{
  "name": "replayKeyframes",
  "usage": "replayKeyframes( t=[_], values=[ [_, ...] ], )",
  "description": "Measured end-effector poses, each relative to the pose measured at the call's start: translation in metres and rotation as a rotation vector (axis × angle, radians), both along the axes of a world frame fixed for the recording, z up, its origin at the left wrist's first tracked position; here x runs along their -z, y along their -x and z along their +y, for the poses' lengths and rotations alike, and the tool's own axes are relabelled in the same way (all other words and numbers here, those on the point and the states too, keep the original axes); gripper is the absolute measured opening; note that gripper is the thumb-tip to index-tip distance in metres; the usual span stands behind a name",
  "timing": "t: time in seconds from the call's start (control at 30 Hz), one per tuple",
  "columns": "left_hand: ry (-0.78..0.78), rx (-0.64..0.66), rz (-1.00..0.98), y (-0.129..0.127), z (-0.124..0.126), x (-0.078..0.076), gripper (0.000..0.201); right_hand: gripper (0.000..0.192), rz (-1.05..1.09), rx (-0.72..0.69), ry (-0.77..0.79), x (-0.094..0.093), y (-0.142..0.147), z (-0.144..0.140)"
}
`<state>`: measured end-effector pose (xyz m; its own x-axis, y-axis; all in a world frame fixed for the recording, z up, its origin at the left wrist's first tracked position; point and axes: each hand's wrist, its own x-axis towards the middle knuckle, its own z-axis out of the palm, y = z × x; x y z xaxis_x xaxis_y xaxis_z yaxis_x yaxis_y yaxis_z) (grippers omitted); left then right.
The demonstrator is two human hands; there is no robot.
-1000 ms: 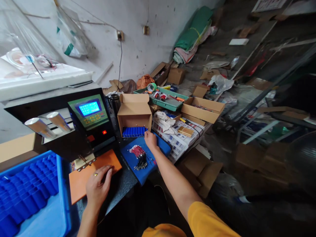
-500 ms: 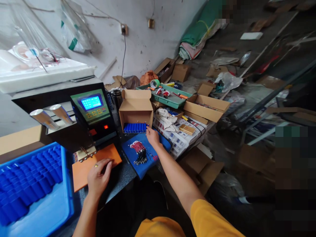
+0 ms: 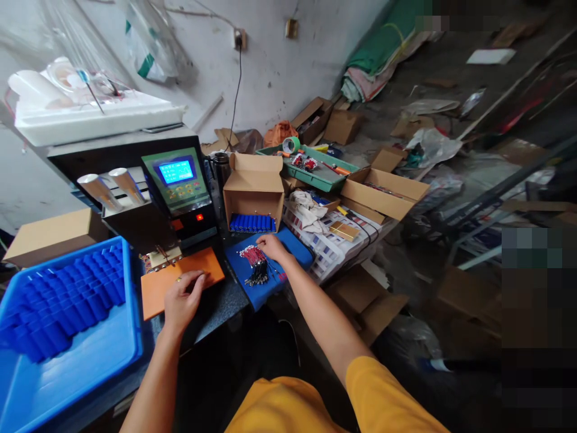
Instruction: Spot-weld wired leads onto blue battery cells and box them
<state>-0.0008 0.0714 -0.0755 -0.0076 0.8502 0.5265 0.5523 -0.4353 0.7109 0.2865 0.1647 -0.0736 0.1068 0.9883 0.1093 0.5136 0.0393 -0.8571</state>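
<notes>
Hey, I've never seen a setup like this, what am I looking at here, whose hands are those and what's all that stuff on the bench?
The picture comes from a camera worn on a person's head, looking down at their own two bare hands. The left hand rests flat on an orange pad, just below a black machine with a lit blue screen. The right hand reaches over a blue mat, its fingers beside a bundle of red and black wires; whether it grips anything is hard to tell. Behind the mat an open cardboard box holds a row of blue cylinders. At far left a blue tray holds many more. Boxes and clutter cover the floor beyond.
</notes>
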Motion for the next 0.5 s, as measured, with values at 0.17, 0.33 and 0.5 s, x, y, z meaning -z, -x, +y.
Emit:
replayKeyframes(
  t=[0.17, 0.33, 0.5],
  values=[
    [0.017, -0.005, 0.002, 0.000, -0.001, -0.001, 0.031, 0.019, -0.023, -0.039, -0.012, -0.003, -0.004, -0.006],
    [0.029, 0.005, -0.010, 0.000, 0.000, 0.004, 0.029, 0.019, -0.048, -0.077, 0.028, -0.002, -0.012, -0.013],
    [0.055, 0.010, -0.040, 0.000, 0.001, 0.007, 0.029, 0.017, -0.065, -0.085, 0.039, 0.001, -0.011, -0.014]
  ],
)
